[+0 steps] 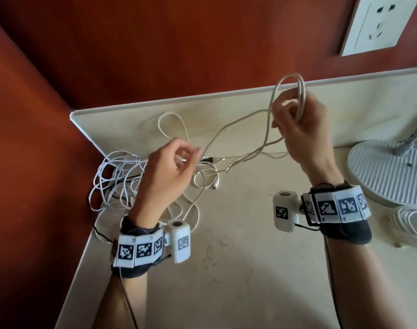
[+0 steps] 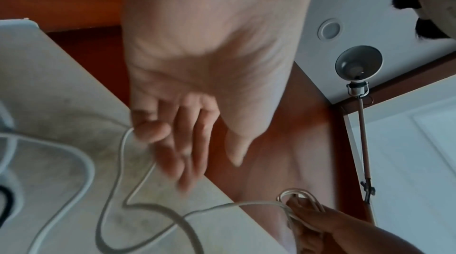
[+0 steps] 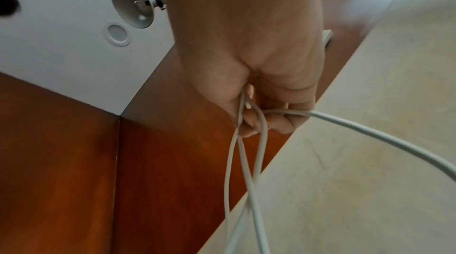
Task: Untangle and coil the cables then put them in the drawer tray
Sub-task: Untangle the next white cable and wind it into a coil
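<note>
A thin white cable (image 1: 240,120) runs in the air between my two hands above the cream table (image 1: 250,269). My right hand (image 1: 285,115) is raised at the back right and grips several coiled loops (image 1: 300,91) of it; the right wrist view shows the fingers (image 3: 256,119) curled round those loops (image 3: 240,147). My left hand (image 1: 187,155) hovers lower at the left, curled fingers pinching a strand of the same cable (image 2: 124,141). A tangled pile of white cables (image 1: 117,181) lies in the table's left corner behind it. No drawer tray is in view.
A white ribbed lamp base (image 1: 387,172) stands at the right edge, with another coiled white cable (image 1: 411,224) in front of it. A wall socket (image 1: 380,24) sits on the red-brown wall at the upper right. A loose white plug end (image 1: 215,185) lies mid-table.
</note>
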### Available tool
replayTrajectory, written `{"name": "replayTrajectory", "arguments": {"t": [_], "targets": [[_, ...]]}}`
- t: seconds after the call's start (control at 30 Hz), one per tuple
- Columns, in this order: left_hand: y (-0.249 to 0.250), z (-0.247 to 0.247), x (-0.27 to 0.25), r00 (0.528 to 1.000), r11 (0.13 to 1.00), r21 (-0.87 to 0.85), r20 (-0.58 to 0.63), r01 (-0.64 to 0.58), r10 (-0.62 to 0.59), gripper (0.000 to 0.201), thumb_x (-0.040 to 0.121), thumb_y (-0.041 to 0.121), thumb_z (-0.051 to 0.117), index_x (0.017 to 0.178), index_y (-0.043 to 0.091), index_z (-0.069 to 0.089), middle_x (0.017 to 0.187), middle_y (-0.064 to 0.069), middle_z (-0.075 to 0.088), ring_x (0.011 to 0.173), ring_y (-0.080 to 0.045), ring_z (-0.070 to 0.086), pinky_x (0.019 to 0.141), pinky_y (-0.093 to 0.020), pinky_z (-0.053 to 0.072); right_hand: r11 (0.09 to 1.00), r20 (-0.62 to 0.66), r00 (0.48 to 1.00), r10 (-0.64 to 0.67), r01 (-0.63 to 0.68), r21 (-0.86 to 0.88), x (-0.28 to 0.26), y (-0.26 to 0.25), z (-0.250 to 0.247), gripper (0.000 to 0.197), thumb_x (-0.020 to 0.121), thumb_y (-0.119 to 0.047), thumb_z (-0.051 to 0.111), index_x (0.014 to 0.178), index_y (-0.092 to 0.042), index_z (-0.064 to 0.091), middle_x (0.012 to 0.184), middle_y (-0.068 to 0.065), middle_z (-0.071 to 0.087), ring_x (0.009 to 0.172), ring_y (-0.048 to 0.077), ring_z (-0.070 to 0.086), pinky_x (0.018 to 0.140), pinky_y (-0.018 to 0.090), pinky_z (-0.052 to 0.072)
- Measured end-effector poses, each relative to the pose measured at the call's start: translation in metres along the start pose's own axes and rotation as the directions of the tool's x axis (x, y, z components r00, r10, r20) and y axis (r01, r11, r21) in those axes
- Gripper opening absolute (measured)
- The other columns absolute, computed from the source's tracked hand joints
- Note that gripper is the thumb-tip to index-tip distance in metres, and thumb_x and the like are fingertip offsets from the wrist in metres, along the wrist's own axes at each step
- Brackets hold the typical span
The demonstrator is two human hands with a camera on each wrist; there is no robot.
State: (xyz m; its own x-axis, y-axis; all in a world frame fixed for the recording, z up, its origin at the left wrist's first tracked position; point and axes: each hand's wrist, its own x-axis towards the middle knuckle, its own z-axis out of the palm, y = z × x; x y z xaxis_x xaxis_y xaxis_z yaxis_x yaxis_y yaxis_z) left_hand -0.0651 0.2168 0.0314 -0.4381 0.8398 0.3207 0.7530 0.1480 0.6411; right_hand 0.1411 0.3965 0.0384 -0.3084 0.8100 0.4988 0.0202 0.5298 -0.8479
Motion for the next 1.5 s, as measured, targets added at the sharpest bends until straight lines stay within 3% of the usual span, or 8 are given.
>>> {"name": "replayTrajectory", "arguments": {"t": [0.17,0.37,0.53,0.7,0.97,1.17,1.33,1.5], "targets": [[-0.009,0.029,-0.024,0.817,0.958,0.205,0.505,0.2,-0.279,0.021,0.094,0.041,0.071,0.107,0.025,0.064,0.1,0.01,0.073,0.087,-0.01,0.069,0.079,-0.027,0.054,0.987,-0.042,0.999,0.006,-0.012,-0.159,0.003,0.012,-0.009,0.006,0.099,-0.014,0.059,0.097,-0.014,0.064,0.069,-0.004,0.067,0.063,0.014,0.068,0.063,0.033,0.054],[0.005,0.036,-0.029,0.807,0.991,0.056,0.574,0.125,-0.135,0.033,0.106,0.036,0.055,0.088,0.014,0.074,0.061,0.007,0.06,0.054,-0.01,0.052,0.06,-0.031,0.039,0.831,-0.01,0.965,0.263,-0.232,-0.505,-0.004,0.03,-0.014,0.023,0.095,-0.011,0.06,0.118,-0.008,0.061,0.107,0.014,0.072,0.1,0.035,0.068,0.083,0.041,0.052],[0.04,0.015,-0.023,0.95,0.911,-0.41,0.302,0.051,0.083,0.031,0.111,0.024,0.043,0.1,0.006,0.065,0.071,-0.016,0.044,0.063,-0.017,0.04,0.054,-0.024,0.032,0.692,0.208,0.934,0.29,-0.055,-0.719,-0.013,-0.002,-0.018,0.108,0.087,-0.007,0.076,0.165,-0.013,0.002,0.17,0.02,0.004,0.154,0.044,0.015,0.122,0.057,0.021],[0.084,-0.016,-0.006,0.972,0.694,-0.704,0.024,-0.151,0.236,0.027,0.114,0.015,0.031,0.121,0.003,0.054,0.083,-0.005,0.043,0.064,-0.02,0.025,0.051,-0.031,0.021,0.99,0.705,0.707,0.05,0.058,-0.129,-0.026,-0.039,0.005,0.104,0.078,-0.026,0.091,0.158,-0.047,0.028,0.148,-0.008,0.047,0.099,0.008,0.071,0.084,0.023,0.059],[0.116,-0.032,0.005,0.934,0.512,-0.783,-0.272,-0.354,0.23,0.035,0.115,0.015,0.019,0.141,0.014,0.041,0.088,-0.001,0.052,0.067,-0.012,0.041,0.059,-0.026,0.036,0.999,0.969,0.249,0.005,-0.04,0.005,-0.051,-0.043,0.053,0.038,0.092,-0.032,0.078,0.125,-0.035,0.06,0.112,-0.002,0.073,0.08,0.023,0.073,0.076,0.035,0.06],[0.082,-0.02,0.0,0.954,0.803,-0.516,-0.201,-0.297,0.224,0.038,0.114,0.017,0.031,0.15,0.007,0.039,0.103,-0.018,0.063,0.085,-0.028,0.058,0.074,-0.04,0.049,0.996,0.845,0.534,-0.037,-0.048,0.074,-0.051,-0.033,0.063,0.02,0.107,-0.021,0.059,0.105,-0.003,0.066,0.083,0.011,0.077,0.064,0.023,0.071,0.066,0.041,0.062],[0.033,0.006,-0.022,0.985,0.977,-0.181,0.112,-0.112,0.133,0.047,0.105,0.028,0.059,0.149,0.019,0.044,0.131,0.008,0.063,0.118,-0.002,0.06,0.104,-0.027,0.048,0.986,0.598,0.79,-0.136,0.166,0.004,-0.034,-0.015,0.049,0.022,0.108,-0.017,0.052,0.102,-0.01,0.072,0.079,-0.002,0.075,0.064,0.013,0.073,0.068,0.039,0.061],[0.003,0.03,-0.036,0.964,0.999,-0.031,0.263,0.044,-0.034,0.028,0.103,0.019,0.062,0.131,0.019,0.062,0.082,0.005,0.069,0.062,0.004,0.061,0.058,-0.018,0.045,0.978,0.273,0.946,-0.174,0.198,-0.061,-0.024,-0.008,0.038,0.025,0.107,-0.026,0.056,0.115,-0.014,0.077,0.099,-0.009,0.075,0.06,0.003,0.062,0.062,0.015,0.044]]}}
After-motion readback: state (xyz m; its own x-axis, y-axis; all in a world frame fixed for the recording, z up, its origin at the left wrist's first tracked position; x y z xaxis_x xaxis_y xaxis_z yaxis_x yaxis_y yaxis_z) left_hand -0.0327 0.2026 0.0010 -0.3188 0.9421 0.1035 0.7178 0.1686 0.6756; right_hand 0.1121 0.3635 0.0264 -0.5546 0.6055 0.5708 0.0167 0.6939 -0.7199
